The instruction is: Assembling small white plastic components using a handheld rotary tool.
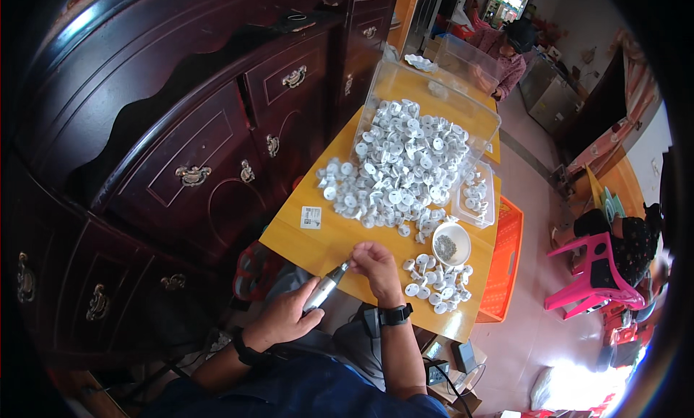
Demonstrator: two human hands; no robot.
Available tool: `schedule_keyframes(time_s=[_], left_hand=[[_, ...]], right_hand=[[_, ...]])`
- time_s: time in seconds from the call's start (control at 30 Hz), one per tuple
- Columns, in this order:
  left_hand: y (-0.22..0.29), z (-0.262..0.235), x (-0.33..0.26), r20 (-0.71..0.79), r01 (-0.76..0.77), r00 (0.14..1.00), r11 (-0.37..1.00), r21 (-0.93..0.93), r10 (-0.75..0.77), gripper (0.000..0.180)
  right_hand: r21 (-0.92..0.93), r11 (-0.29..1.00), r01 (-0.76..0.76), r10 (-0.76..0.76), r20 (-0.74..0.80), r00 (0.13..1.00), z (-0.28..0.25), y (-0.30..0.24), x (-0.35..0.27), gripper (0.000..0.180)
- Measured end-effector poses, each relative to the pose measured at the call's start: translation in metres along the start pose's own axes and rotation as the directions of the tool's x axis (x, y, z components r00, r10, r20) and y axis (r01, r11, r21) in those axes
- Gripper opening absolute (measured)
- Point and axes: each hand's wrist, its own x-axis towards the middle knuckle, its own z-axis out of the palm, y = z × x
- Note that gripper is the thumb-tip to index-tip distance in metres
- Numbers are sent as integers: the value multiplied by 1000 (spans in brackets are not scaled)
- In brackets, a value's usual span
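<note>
Silver electric screwdriver [323,291], lower centre, is gripped by left hand [291,313]; right hand [379,270] pinches near its tip, holding what I cannot tell. Lower-right white fittings [434,298] seem finished; large central pile [408,165] seems left.

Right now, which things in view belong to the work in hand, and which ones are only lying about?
Likely part of the job:
silver pen-shaped tool, in the left hand
white disc-topped pieces
white bowl of small grey parts

Likely just around:
orange crate
pink chair
dark cabinet
</note>
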Motion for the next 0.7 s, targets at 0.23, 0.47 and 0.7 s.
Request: schedule_keyframes(time_s=[0.23,0.47,0.7], left_hand=[[0,-1,5,-49,-29,998,999,31,30,68],[-2,-1,8,-51,39,998,999,4,-39,67],[-14,3,7,-124,-80,989,997,17,81,66]], right_hand=[[111,993,32,-37,43,998,1,7,6,29],[198,979,-45,46,0,999,5,-10,8,34],[-911,353,213,-645,-72,761,-7,-12,43,33]])
